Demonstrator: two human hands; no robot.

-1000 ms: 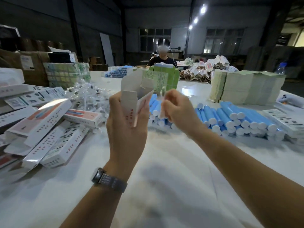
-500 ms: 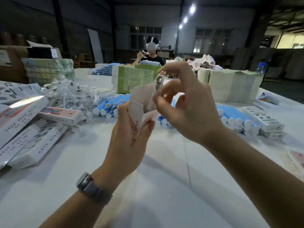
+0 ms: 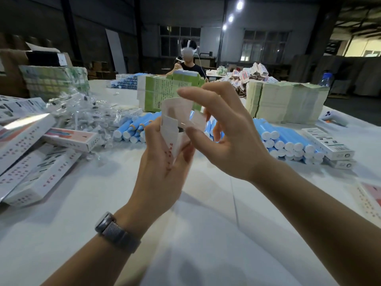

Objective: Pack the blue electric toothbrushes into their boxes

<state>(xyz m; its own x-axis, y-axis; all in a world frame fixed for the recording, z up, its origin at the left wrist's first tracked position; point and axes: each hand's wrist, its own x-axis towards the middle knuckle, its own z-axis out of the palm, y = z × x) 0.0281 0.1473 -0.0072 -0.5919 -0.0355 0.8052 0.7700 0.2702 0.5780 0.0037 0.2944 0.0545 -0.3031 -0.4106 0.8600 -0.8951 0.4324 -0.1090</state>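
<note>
White-covered table in dim warehouse, left hand gripped upright toothbrush box, flaps open, right hand beside it, fingers spread on flap, blue electric toothbrushes piled beyond hands.

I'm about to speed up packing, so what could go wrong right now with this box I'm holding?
The box is held in the air by the left hand alone, flaps open; the right hand working those thin flaps could crease or tear one. The blue toothbrushes are stacked loosely, so a hasty reach may send some rolling.
</note>
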